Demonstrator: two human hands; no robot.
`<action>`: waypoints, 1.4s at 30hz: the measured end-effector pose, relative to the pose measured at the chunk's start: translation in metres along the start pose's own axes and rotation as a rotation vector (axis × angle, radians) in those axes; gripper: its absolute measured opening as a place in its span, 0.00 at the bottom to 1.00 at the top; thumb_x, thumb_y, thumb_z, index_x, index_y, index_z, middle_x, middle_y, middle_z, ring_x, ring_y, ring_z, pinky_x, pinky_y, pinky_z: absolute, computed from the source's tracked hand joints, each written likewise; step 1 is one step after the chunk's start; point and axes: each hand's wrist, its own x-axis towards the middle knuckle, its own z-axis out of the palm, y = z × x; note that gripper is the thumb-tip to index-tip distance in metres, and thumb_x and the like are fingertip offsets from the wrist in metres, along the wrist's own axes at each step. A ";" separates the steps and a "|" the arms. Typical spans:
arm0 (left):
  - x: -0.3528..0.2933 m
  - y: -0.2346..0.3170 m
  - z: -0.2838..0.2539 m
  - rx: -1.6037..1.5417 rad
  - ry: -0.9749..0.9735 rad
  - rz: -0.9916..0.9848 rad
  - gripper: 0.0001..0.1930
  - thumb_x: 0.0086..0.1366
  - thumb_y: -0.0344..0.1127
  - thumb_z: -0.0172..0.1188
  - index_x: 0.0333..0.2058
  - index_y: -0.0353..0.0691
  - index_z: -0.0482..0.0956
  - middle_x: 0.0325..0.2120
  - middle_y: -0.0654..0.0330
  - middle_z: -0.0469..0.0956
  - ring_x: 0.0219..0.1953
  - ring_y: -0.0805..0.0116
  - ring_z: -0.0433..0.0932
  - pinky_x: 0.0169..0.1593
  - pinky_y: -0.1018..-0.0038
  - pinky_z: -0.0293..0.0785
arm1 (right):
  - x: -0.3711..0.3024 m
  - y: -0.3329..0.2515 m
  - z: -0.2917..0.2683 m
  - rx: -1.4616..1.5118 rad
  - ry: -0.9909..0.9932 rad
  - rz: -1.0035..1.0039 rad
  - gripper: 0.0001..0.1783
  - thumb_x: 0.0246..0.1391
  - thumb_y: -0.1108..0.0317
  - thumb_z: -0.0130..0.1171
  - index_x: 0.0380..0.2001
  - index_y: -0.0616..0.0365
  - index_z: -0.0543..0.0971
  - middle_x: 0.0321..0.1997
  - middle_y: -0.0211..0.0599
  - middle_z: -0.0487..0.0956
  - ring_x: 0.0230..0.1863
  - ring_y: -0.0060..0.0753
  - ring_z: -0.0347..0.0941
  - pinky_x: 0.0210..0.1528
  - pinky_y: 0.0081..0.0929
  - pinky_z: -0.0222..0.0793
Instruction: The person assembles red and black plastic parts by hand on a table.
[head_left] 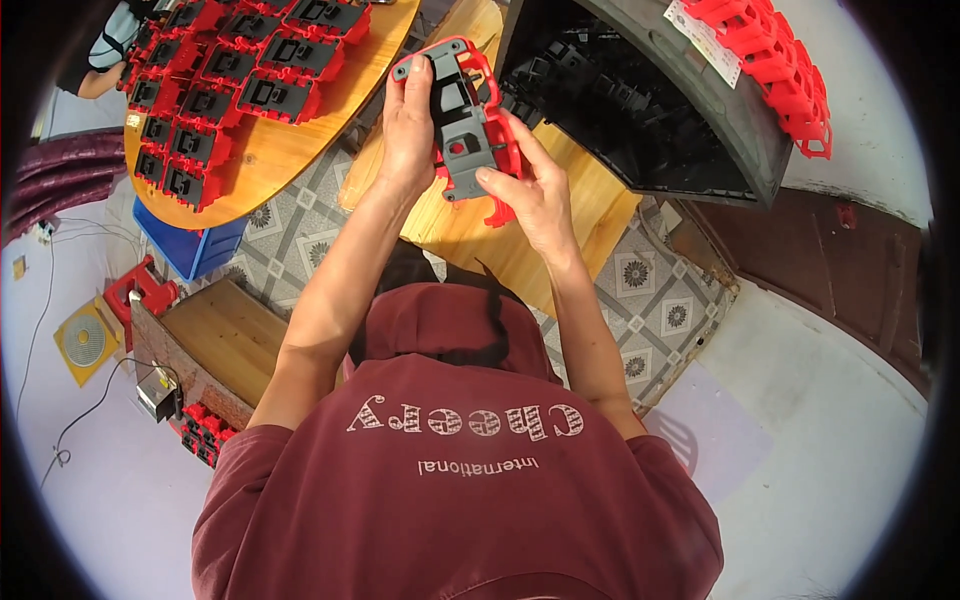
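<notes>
Between my two hands is a red and dark grey plastic part [463, 147], a grey plate set in a red frame with a loop along its right side. My left hand [408, 125] grips its left edge, thumb lying on the grey upper corner. On the lower right, my right hand [532, 190] pinches the part, thumb on the grey face and fingers by the red frame. The part is held up above a wooden tabletop [440, 225]. Its underside and some of my fingers are hidden.
Several similar red and grey parts [208, 100] cover a round wooden table [330, 125] at the upper left. A person's arm [100, 82] shows beyond it. A large dark screen [620, 100] stands at the upper right, with red frames [770, 60] on top. A blue bin [190, 245] sits below the round table.
</notes>
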 end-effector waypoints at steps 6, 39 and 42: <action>-0.021 0.013 -0.017 0.011 -0.372 0.025 0.44 0.60 0.35 0.65 0.68 0.47 0.45 0.58 0.59 0.65 0.57 0.66 0.69 0.60 0.66 0.66 | 0.000 0.006 0.000 0.081 0.035 -0.063 0.38 0.50 0.77 0.58 0.65 0.65 0.60 0.59 0.38 0.70 0.58 0.26 0.68 0.60 0.25 0.63; 0.196 0.225 -0.528 -0.195 0.633 0.189 0.23 0.54 0.39 0.71 0.48 0.42 0.75 0.39 0.61 0.80 0.41 0.64 0.79 0.46 0.61 0.78 | 0.061 0.125 0.138 -0.592 -0.028 0.452 0.21 0.60 0.68 0.56 0.54 0.66 0.73 0.50 0.43 0.78 0.52 0.30 0.73 0.55 0.25 0.67; 0.204 0.219 -0.541 -0.136 0.561 0.143 0.22 0.58 0.44 0.68 0.50 0.47 0.75 0.43 0.62 0.80 0.45 0.65 0.78 0.52 0.60 0.76 | 0.049 0.134 0.128 -0.600 -0.035 0.402 0.21 0.60 0.67 0.56 0.55 0.66 0.72 0.54 0.45 0.76 0.55 0.33 0.72 0.56 0.27 0.68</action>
